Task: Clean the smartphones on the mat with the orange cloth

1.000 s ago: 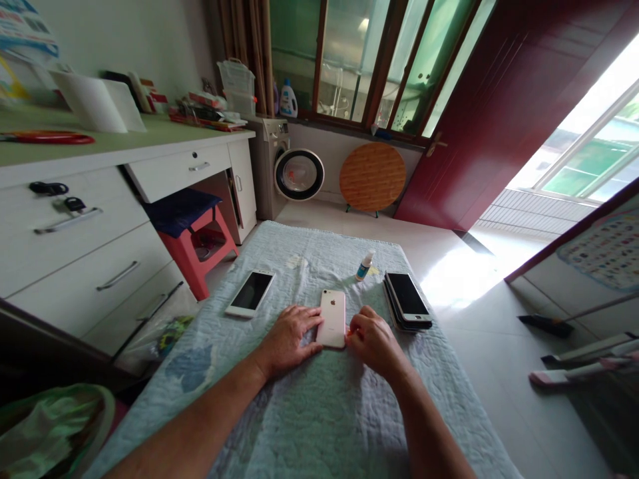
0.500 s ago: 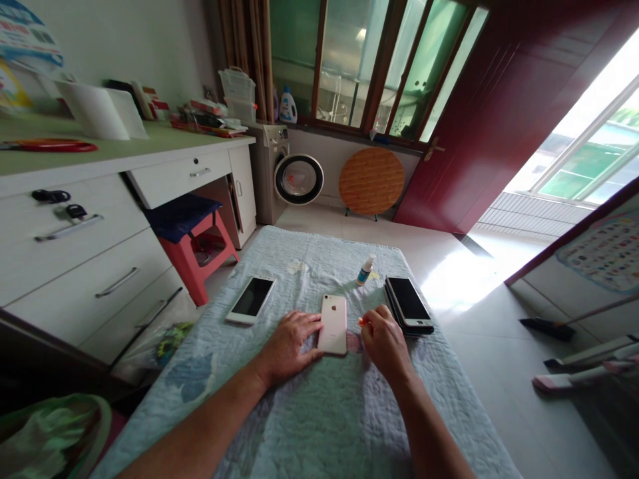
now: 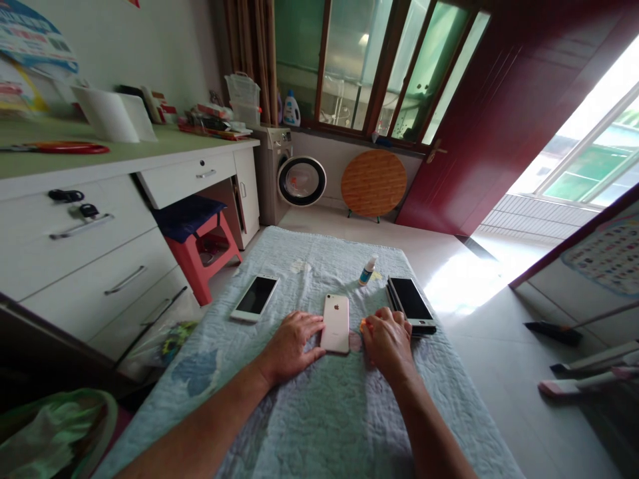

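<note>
A pinkish-gold smartphone [image 3: 335, 326] lies back up on the cloth-covered table, its camera and apple logo showing. Flat on the cloth to its left, my left hand [image 3: 295, 342] has its fingers stretched out, fingertips and thumb touching the phone's left edge. On the other side, my right hand [image 3: 389, 339] is closed on a small orange object [image 3: 363, 324]; most of it is hidden under the fingers. Beyond this hand stands a small white-capped spray bottle [image 3: 368, 271] with a blue label. A stack of phones [image 3: 412, 303] lies just right of the hand, the top one screen up.
A white phone [image 3: 255, 297] lies screen up at the table's left. The table wears a pale blue quilted cloth [image 3: 309, 426]. A red stool [image 3: 204, 259] and white drawers [image 3: 94, 253] stand left. An open-doored washing machine [image 3: 272, 173] is behind.
My right hand has turned slightly and its fingers have spread toward the stacked phones, the orange object still in them. My left hand stays at the phone. The view has shifted slightly.
</note>
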